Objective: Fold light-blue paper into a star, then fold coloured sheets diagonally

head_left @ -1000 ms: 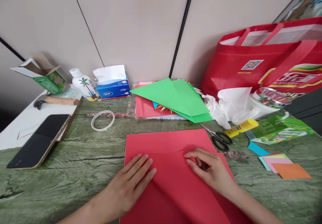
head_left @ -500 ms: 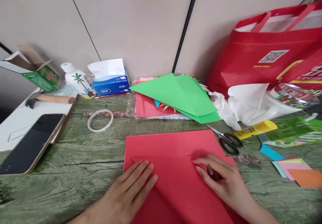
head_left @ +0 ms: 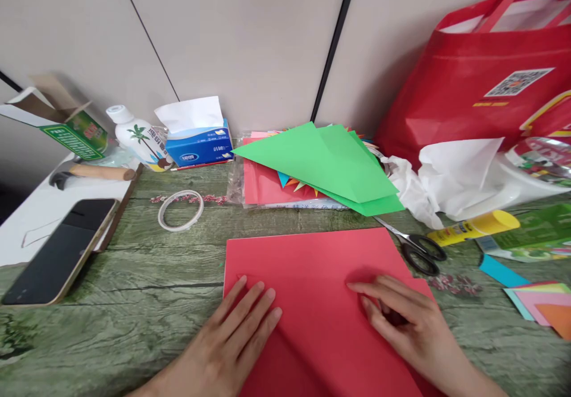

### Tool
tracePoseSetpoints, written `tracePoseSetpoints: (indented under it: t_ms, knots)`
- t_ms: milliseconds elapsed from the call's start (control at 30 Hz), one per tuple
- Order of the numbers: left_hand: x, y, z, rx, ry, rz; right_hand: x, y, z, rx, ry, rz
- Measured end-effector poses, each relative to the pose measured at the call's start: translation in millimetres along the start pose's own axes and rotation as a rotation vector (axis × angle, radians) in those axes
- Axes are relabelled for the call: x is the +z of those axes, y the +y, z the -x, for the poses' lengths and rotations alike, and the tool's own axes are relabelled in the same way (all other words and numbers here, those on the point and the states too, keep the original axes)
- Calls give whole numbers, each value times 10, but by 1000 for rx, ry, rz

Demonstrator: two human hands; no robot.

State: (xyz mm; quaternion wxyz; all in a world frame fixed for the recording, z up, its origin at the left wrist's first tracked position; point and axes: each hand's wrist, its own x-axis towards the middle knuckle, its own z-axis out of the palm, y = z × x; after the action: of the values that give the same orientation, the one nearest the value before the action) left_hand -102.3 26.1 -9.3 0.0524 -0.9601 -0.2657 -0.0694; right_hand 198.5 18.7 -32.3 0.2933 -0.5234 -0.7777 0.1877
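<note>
My left hand [head_left: 243, 331] lies flat on a folded sheet of red paper [head_left: 319, 337], fingers spread near its left end. On the right part of the same sheet, my right hand [head_left: 404, 317] rests its index fingertip by the upper edge. Its thumb is apart from that finger, and the other fingers curl under, partly hidden. More red paper [head_left: 307, 248] lies flat underneath. Scissors [head_left: 419, 251] with black handles lie just beyond its right corner. The sheet's lower end runs out of view.
Green folded paper [head_left: 321, 165] lies on packaged coloured paper behind. A tape roll [head_left: 181, 227], phone [head_left: 62, 251], hammer [head_left: 100, 172], bottle [head_left: 138, 138] and tissue pack [head_left: 198, 147] are left. A glue stick [head_left: 477, 227], coloured slips [head_left: 530, 299] and red bag [head_left: 468, 94] stand or lie right.
The view has shifted slightly, so things on the right appear farther right. The folded sheet's upper edge shows less distinctly. Both hands keep nearly the same places on the paper.
</note>
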Motion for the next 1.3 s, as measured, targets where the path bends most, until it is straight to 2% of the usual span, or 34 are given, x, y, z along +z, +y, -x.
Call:
tracePoseSetpoints:
  t_ms: [367, 1300]
  knots:
    - [37, -1, 31, 28, -23, 0, -7, 29, 10, -48, 14, 15]
    - [57, 5, 29, 30, -28, 30, -8, 34, -1, 1, 30, -10]
